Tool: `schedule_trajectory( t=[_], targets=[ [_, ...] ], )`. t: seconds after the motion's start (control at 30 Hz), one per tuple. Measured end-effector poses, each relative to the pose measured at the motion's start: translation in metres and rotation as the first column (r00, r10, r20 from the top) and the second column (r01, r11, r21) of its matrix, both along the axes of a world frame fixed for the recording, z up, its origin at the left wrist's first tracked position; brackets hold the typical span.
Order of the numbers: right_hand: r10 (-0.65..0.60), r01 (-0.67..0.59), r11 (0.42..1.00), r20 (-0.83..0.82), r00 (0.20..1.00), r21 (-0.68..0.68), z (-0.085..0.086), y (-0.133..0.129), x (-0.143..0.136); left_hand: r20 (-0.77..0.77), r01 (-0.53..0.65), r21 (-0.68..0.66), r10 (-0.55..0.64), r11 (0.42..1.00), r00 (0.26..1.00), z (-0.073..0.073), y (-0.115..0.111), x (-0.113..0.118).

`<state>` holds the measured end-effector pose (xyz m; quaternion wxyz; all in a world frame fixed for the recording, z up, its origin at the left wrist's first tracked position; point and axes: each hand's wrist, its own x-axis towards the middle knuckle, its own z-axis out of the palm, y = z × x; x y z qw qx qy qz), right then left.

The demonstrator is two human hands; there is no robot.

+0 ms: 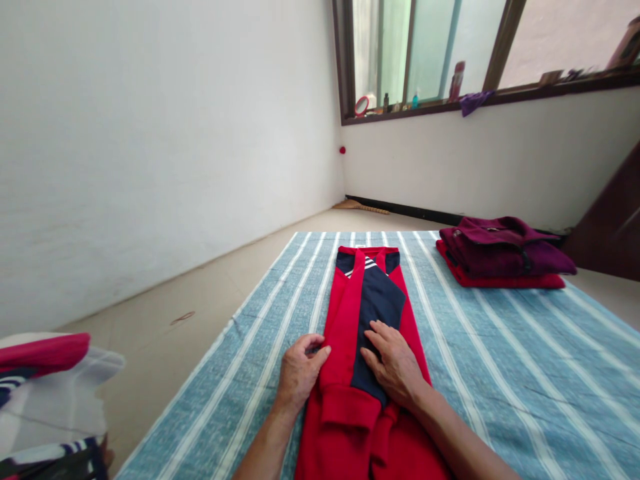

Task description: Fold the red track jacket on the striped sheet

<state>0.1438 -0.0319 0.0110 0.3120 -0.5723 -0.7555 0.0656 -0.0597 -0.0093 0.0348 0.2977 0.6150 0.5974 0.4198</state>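
Observation:
A red and navy track jacket [345, 320] with white stripes lies folded into a long narrow shape, its collar end pointing away from me. One sleeve is laid along the top, ending in a red cuff near me. My left hand [299, 373] touches the jacket's left edge, its thumb and forefinger bent with a gap between them. On the navy panel rests my right hand [393, 363], palm down with the fingers spread. The lower part of the jacket bunches between my forearms and runs out of view.
The jacket lies on a bed-like surface with a blue striped cloth [270, 333]. At the far right sits a stack of folded purple and red clothes [505, 250]. More clothes and a whitish bag [65, 400] are at the lower left. Small bottles line the windowsill [425, 110].

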Motion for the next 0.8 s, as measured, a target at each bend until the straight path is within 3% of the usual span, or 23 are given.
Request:
schedule_trajectory(
  t=[0.8],
  targets=[
    [-0.003,0.002,1.0,-0.022,1.0,-0.016,0.0002,-0.0002,-0.0008,-0.02,0.002,-0.014,-0.002,1.0,1.0,-0.0022,0.0009,-0.001]
  ],
)
